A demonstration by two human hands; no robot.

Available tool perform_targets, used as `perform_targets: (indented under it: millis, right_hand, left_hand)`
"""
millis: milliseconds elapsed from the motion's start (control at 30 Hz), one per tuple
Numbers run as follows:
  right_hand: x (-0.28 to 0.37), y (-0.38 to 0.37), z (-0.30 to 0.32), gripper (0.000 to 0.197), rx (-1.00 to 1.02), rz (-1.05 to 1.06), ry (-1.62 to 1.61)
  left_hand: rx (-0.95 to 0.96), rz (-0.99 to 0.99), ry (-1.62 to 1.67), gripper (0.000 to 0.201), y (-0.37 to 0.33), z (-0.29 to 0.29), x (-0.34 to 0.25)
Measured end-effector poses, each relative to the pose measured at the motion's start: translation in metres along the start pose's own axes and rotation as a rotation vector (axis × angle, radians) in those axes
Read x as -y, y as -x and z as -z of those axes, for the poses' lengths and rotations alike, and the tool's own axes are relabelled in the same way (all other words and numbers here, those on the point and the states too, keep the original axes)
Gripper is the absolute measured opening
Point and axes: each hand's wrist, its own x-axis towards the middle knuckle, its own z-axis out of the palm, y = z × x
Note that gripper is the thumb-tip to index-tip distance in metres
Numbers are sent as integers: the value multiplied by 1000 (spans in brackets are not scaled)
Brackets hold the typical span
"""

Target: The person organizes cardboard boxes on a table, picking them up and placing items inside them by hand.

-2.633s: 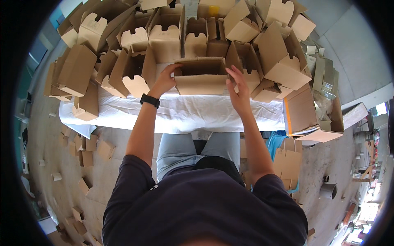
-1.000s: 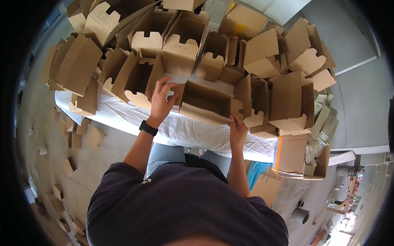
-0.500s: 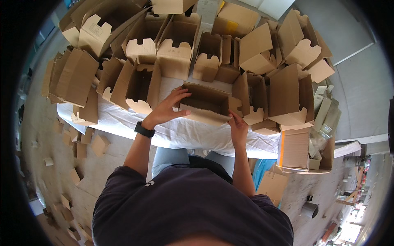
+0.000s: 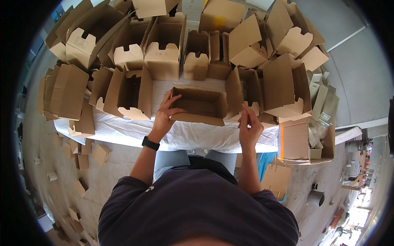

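Observation:
A cardboard box [image 4: 199,119] with an open top lies in front of me on the white cloth [image 4: 197,137]. My left hand [image 4: 166,112], with a dark watch on its wrist, grips the box's left end; its fingers reach over the rim and the thumb sits by the near wall. Right of the box, and apart from it, is my right hand [image 4: 250,128]. Its fingers are drawn together and curled; a small pale spot shows near them, but I cannot make out whether they hold anything. Behind that hand stands a narrow open box [image 4: 233,92] with a notched flap.
Rows of open cardboard boxes [image 4: 166,57] line the table's back and both sides. At the right edge, a larger carton [image 4: 293,141] holds pale long pieces and plastic wrap. Loose box pieces [image 4: 100,153] lie on the floor at left; a grey bucket-like container [image 4: 316,198] is at right.
My right hand has let go of the box's right end and moved right. The box's right end flap no longer sticks out. My left hand keeps hold of the left end.

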Motion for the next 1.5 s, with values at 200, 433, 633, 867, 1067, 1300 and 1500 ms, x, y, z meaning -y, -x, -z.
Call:
perform_targets:
  millis: [200, 433, 633, 867, 1067, 1300, 1500]
  right_hand:
    - [12, 16, -23, 20, 196, 221, -122]
    - [8, 17, -32, 26, 250, 352, 84]
    - [-5, 19, -28, 33, 314, 249, 146]
    - [-11, 22, -32, 36, 401, 147, 107]
    - [-28, 23, -36, 36, 416, 231, 150]
    - [-31, 29, -37, 32, 394, 202, 125]
    - [-17, 16, -2, 29, 267, 420, 155]
  left_hand:
    - [-1, 5, -12, 27, 0, -1, -2]
    - [36, 29, -15, 28, -2, 4, -6]
    - [7, 31, -23, 25, 0, -1, -5]
    - [32, 33, -7, 23, 0, 1, -7]
    - [41, 45, 0, 19, 1, 1, -12]
    - [10, 15, 2, 18, 3, -5, -7]
    - [25, -16, -44, 7, 2, -7, -1]
